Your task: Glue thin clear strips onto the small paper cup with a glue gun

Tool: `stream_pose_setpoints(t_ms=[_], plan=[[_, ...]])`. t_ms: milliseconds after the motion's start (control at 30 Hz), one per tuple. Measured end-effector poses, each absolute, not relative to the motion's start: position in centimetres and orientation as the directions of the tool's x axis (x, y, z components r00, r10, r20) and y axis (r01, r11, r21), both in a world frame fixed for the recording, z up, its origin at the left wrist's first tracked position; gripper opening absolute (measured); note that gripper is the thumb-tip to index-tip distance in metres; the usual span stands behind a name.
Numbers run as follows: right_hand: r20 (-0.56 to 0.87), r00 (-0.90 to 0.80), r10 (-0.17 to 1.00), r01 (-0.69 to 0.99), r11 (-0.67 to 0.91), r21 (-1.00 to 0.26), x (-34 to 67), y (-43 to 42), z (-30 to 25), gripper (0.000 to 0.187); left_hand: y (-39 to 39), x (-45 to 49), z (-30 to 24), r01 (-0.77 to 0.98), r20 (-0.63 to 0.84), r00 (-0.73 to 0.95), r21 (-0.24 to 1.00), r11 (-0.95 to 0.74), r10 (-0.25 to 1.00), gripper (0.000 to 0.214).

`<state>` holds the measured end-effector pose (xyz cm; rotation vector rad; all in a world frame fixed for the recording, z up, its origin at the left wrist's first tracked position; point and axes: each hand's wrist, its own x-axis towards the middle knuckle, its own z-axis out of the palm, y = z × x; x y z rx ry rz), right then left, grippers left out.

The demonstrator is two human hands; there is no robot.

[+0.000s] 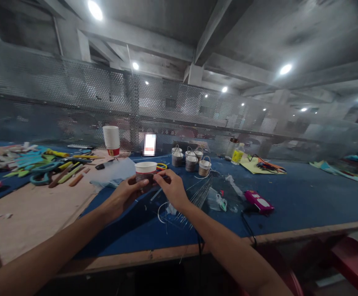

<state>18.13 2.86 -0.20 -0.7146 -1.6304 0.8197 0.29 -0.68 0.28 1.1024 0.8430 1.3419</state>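
Note:
A white paper cup [146, 167] with a dark band wrapped round its lower part is held upright above the blue table. My left hand [131, 190] grips it from the left, thumb on the near side. At the cup's right side, my right hand [172, 187] has thumb and forefinger pinched together against the dark band. Whatever lies between those fingertips is too small to make out. Behind the cup shows a yellow ring-shaped handle [162, 166]. Below and right of the right hand, a bundle of thin wires [199, 197] is spread on the table.
Small wrapped cups with wire handles [191, 161] stand at the back. Left are stacked paper cups [111, 139], scissors [45, 172] and clay tools [70, 174]. Right are a yellow bottle [237, 153], yellow paper [252, 164] and a magenta box [259, 201]. Mesh panels [105, 90] rise behind.

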Motion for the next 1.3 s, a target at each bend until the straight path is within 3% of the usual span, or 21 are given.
stream_pose_setpoints(t_ms=[267, 633, 1300], plan=[[0.644, -0.226, 0.731, 0.09, 0.674, -0.733, 18.31, 2.01, 0.48, 0.022, -0.9, 0.44, 0.66, -0.304, 0.129, 0.059, 0.947, -0.105, 0.99, 0.04], [0.615, -0.115, 0.78, 0.124, 0.626, -0.77, 18.49, 2.33, 0.54, 0.022, -1.03, 0.55, 0.65, -0.322, 0.147, 0.086, 0.94, -0.112, 0.985, 0.051], [0.568, -0.108, 0.816, 0.155, 0.578, -0.801, 18.71, 2.46, 0.83, 0.023, -1.11, 0.66, 0.64, -0.356, 0.161, 0.093, 0.927, -0.119, 0.983, 0.053]])
